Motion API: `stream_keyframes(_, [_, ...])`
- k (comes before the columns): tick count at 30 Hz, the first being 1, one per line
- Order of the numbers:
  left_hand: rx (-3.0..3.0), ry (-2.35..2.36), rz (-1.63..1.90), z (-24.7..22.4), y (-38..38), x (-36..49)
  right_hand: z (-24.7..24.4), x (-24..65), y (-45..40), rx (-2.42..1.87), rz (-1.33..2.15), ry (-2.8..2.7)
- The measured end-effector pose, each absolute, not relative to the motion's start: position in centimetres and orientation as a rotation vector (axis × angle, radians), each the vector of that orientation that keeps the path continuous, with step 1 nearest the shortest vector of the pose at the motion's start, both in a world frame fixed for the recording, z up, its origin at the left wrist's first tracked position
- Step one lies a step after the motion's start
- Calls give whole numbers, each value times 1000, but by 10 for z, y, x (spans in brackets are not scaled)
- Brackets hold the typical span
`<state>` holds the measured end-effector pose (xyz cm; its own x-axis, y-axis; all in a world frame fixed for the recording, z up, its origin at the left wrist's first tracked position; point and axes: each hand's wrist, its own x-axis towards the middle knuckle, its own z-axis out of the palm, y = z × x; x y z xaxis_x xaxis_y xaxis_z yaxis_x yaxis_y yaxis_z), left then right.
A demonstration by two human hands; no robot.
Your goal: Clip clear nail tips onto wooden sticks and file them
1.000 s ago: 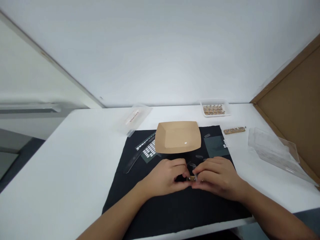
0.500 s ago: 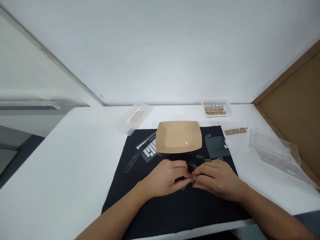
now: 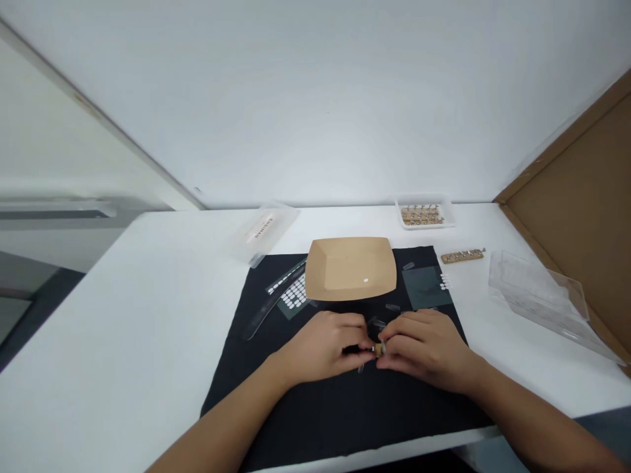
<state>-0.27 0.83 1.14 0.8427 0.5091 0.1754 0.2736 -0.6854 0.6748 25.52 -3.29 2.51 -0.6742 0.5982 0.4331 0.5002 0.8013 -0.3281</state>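
My left hand (image 3: 328,348) is closed in a pinch on a small brown strip (image 3: 378,350), mostly hidden by fingers. It resembles the brown strip with metal pins lying to the right. My right hand (image 3: 426,348) meets it from the other side, its fingertips closed around a small pale, clear piece that looks like a false nail tip (image 3: 384,348). Both hands are just above the black cloth (image 3: 340,420). Loose clear nail tips (image 3: 378,323) lie on the cloth by my fingers.
A brown paper tray (image 3: 340,263) with one white oval stands ahead. Left of it are a black nail file (image 3: 269,309) and a sheet of white oval stickers (image 3: 294,293). At right are a dark green sheet (image 3: 426,288), a pinned strip (image 3: 462,255), a plastic box (image 3: 428,225) and clear lids (image 3: 542,295).
The hands have parted slightly, so more of the brown strip shows between the fingertips. The whole view has shifted a little; the other objects stay in place.
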Motion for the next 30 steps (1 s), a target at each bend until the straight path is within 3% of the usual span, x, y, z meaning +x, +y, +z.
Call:
stream_keyframes(21, [2494,571,447,19,15,-11,14,230,-48,-946,157,-2255])
stream_keyframes(30, [1981,622,547,40,11,-10,22,233,-47,-922,121,-2183])
